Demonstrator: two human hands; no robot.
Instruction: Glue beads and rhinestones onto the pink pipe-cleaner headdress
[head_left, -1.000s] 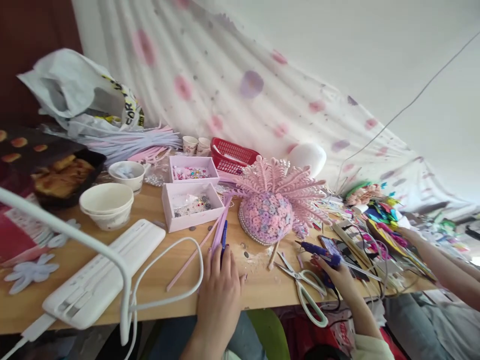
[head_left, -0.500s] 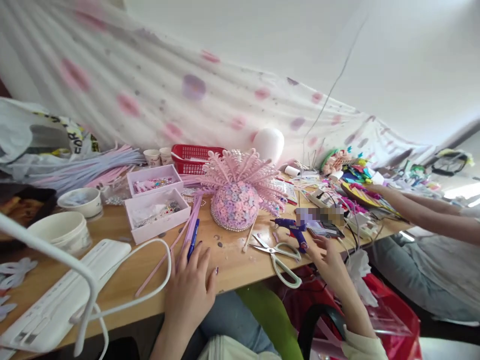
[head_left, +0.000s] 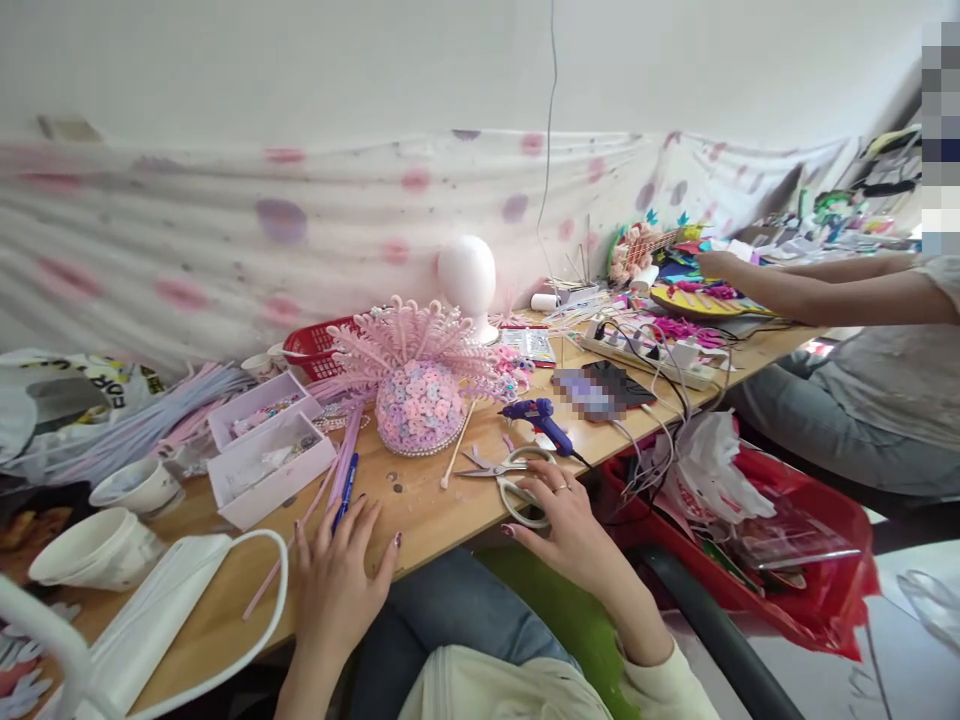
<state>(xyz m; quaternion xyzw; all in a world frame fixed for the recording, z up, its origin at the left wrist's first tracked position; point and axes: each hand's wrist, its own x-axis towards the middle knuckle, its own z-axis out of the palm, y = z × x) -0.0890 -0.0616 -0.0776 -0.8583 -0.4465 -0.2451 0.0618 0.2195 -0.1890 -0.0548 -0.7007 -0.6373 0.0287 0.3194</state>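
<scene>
Beside a blue pen [head_left: 346, 490] and lilac strips, my left hand [head_left: 337, 580] lies flat at the table edge, fingers spread and holding nothing. My right hand [head_left: 566, 515] rests over the pale handles of the scissors [head_left: 517, 484], touching them, fingers and thumb apart. Part of the handles is hidden beneath it. The scissors lie with blades slightly parted, pointing left. A blue glue gun [head_left: 538, 420] sits just behind them. Farther back, a domed headpiece [head_left: 420, 405] carries pink and lilac flowers, a pearl edge and a fan of pink fuzzy stems. A thin stick [head_left: 459, 445] lies beside it.
White boxes [head_left: 274, 480] of beads, paper cups [head_left: 97, 550] and a white power strip [head_left: 169, 620] stand at left. A foam head [head_left: 466, 280] and red basket [head_left: 319, 345] are behind. At right are a socket strip [head_left: 649, 355] and another person's arm [head_left: 810, 290].
My right hand has moved left, from beside the glue gun onto the scissors' handles. My left hand stays flat by the pen. The camera view has turned right.
</scene>
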